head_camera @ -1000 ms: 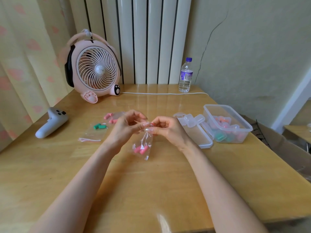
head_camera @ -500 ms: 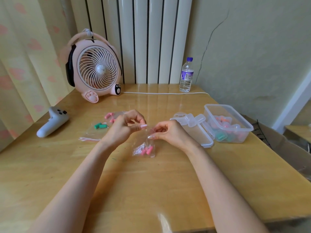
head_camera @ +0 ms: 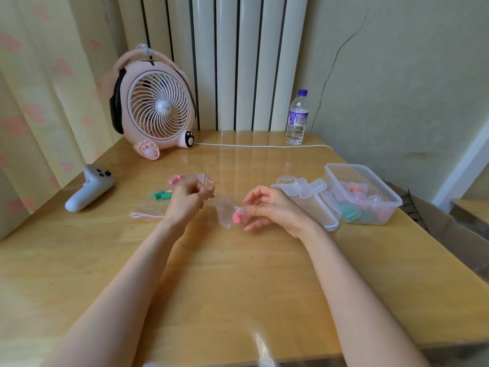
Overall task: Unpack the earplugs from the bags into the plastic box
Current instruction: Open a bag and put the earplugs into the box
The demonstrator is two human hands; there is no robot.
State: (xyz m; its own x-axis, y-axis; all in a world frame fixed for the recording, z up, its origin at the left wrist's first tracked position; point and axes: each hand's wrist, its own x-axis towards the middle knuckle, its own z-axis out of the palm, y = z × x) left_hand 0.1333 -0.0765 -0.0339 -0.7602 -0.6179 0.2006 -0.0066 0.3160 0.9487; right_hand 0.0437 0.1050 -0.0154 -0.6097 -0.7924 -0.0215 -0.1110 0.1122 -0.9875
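Head view. Low over the middle of the wooden table (head_camera: 238,282), strung between both hands: a small clear bag (head_camera: 224,211). Pinched at its upper left edge by the curled fingers of the left hand (head_camera: 188,201). Met at its right side by the right hand (head_camera: 274,211), thumb and forefinger closed on a pink earplug (head_camera: 235,219), the remaining fingers loosely curled below. Hard to tell through the clear film whether that earplug is within the bag's mouth or just outside it.

Just behind the left hand, flat on the table: a second bag (head_camera: 198,177) with pink earplugs in it. Just left of the same hand: a third bag (head_camera: 149,207), red-striped zip edge toward the near side, with two green earplugs (head_camera: 162,195) at its far end.

To the right of the right hand, near its knuckles but apart: a clear lid (head_camera: 317,207) lying flat, with a few small clear cases (head_camera: 304,185) on its far part. Right beside the lid, farther right: the plastic box (head_camera: 346,165), open, with green, pink and orange earplugs in small cases at the bottom. Well apart from the held bag.

At the back left, a pink fan (head_camera: 156,112); from it, a white cable (head_camera: 264,146) along the far edge toward an upright water bottle (head_camera: 297,120). At the left edge, a pale controller (head_camera: 87,189) on its side.
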